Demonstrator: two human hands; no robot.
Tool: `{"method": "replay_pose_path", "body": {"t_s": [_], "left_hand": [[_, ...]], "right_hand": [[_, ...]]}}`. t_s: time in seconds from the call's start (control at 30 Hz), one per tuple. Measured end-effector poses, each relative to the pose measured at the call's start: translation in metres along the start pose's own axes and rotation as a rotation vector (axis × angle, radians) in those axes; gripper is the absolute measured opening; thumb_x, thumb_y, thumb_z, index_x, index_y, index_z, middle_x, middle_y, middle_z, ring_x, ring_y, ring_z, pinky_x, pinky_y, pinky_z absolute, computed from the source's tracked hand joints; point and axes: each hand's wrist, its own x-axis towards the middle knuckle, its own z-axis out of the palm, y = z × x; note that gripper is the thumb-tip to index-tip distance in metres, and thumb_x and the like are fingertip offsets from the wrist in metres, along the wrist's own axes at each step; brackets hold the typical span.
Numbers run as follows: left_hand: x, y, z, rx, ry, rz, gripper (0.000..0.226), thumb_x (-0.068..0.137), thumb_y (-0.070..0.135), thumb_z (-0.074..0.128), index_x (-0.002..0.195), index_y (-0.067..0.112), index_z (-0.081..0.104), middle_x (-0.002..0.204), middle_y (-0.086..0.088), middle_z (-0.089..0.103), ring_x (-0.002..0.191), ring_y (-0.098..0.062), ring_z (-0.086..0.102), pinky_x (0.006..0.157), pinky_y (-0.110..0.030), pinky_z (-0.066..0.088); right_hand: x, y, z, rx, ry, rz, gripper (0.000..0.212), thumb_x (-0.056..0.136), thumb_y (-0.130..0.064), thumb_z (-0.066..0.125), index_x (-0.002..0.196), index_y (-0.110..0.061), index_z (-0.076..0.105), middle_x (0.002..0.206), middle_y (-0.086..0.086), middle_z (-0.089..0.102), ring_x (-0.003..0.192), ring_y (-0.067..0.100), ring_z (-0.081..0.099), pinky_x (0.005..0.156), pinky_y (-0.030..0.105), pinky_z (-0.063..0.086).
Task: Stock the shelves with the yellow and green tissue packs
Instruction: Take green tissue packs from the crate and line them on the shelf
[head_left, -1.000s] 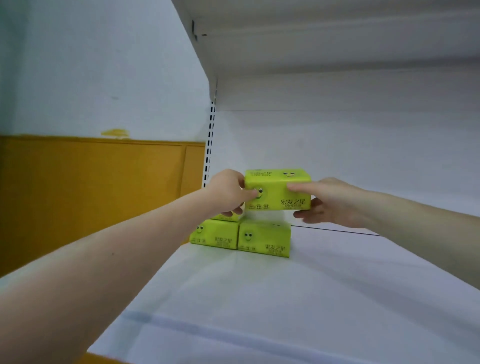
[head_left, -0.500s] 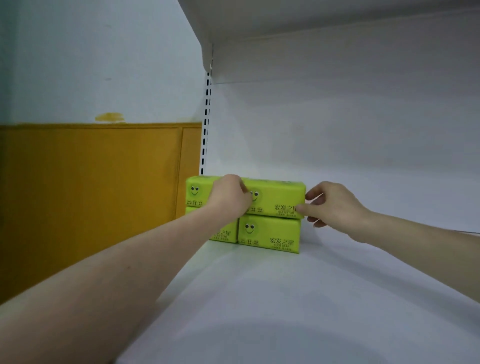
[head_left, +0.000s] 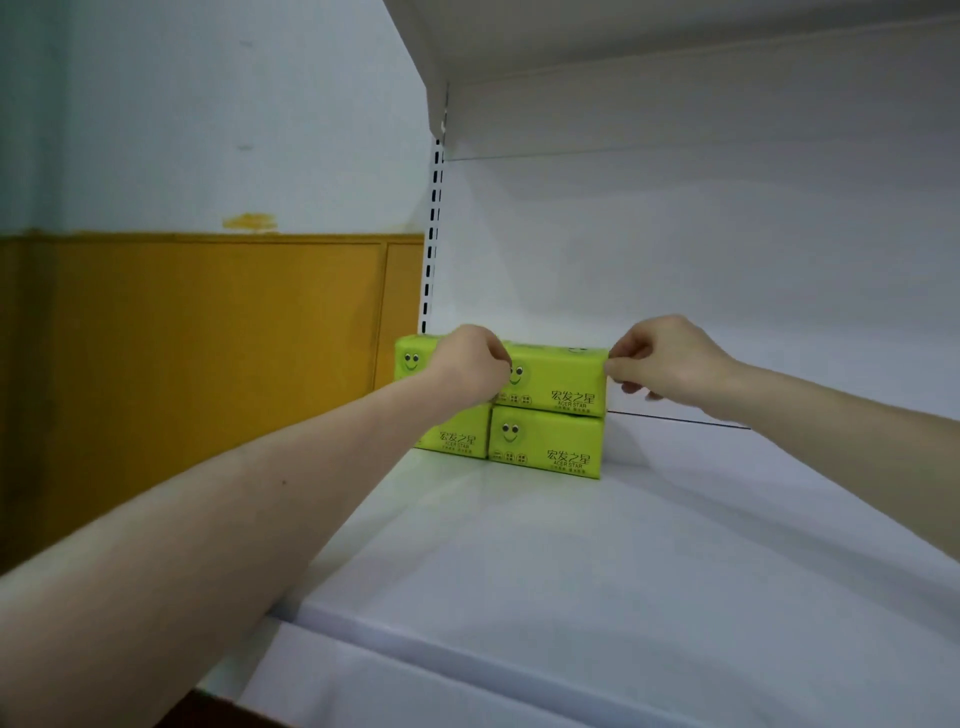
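Yellow-green tissue packs with smiley faces are stacked two high at the back left of the white shelf (head_left: 597, 545). The upper right pack (head_left: 558, 382) lies on the lower right pack (head_left: 545, 441). An upper left pack (head_left: 413, 358) and a lower left pack (head_left: 457, 441) stand beside them, partly hidden by my arm. My left hand (head_left: 467, 371) is closed against the upper right pack's left end. My right hand (head_left: 660, 358) has its fingers curled at that pack's right end, fingertips touching the corner.
A white shelf board (head_left: 675, 41) hangs overhead. The slotted upright (head_left: 434, 234) marks the shelf's left edge. A yellow panel wall (head_left: 208, 364) lies to the left. The shelf surface to the right of the packs is bare white.
The upper right pack has come down from the air onto the lower right pack. My right hand's fingers have curled in at the pack's right corner.
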Motion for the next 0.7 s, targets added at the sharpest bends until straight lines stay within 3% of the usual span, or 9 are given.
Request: {"method": "replay_pose_path", "body": {"t_s": [0.13, 0.23, 0.4, 0.53, 0.7], "left_hand": [[-0.018, 0.014, -0.025, 0.044, -0.008, 0.068, 0.019, 0.093, 0.009, 0.047, 0.1, 0.006, 0.063, 0.089, -0.01, 0.067, 0.071, -0.018, 0.065, 0.05, -0.019, 0.044], [-0.041, 0.014, -0.049, 0.058, -0.026, 0.081, 0.013, 0.093, 0.016, 0.05, 0.095, 0.011, 0.061, 0.086, -0.008, 0.069, 0.063, -0.014, 0.064, 0.052, -0.021, 0.046], [-0.107, -0.014, -0.114, 0.027, 0.019, -0.019, 0.016, 0.094, 0.025, 0.052, 0.082, 0.018, 0.059, 0.074, -0.002, 0.066, 0.058, -0.013, 0.064, 0.054, -0.022, 0.047], [-0.185, -0.047, -0.17, 0.072, 0.082, -0.132, 0.02, 0.094, 0.03, 0.052, 0.098, 0.014, 0.063, 0.083, -0.001, 0.07, 0.068, -0.012, 0.068, 0.065, -0.027, 0.056], [-0.297, -0.11, -0.218, 0.082, 0.075, -0.315, 0.018, 0.092, 0.031, 0.055, 0.095, 0.017, 0.065, 0.077, 0.005, 0.07, 0.065, -0.003, 0.068, 0.068, -0.024, 0.056]], "right_hand": [[-0.01, -0.039, -0.013, -0.072, 0.025, -0.152, 0.007, 0.083, -0.019, 0.067, 0.082, -0.012, 0.065, 0.084, 0.012, 0.068, 0.083, 0.026, 0.065, 0.073, 0.031, 0.049], [-0.027, -0.073, -0.003, -0.04, 0.003, -0.26, 0.012, 0.084, -0.021, 0.066, 0.072, -0.018, 0.062, 0.079, 0.013, 0.071, 0.08, 0.029, 0.068, 0.071, 0.034, 0.053], [-0.062, -0.139, 0.035, 0.048, -0.063, -0.409, 0.028, 0.088, -0.031, 0.061, 0.08, -0.005, 0.067, 0.079, 0.012, 0.072, 0.076, 0.026, 0.068, 0.072, 0.035, 0.053], [-0.108, -0.202, 0.081, 0.17, -0.194, -0.523, 0.031, 0.088, -0.032, 0.061, 0.085, -0.002, 0.068, 0.076, 0.008, 0.071, 0.074, 0.023, 0.069, 0.07, 0.037, 0.056], [-0.187, -0.261, 0.163, 0.31, -0.543, -0.561, 0.023, 0.089, -0.032, 0.061, 0.083, -0.01, 0.067, 0.077, 0.004, 0.071, 0.074, 0.018, 0.069, 0.067, 0.032, 0.057]]}}
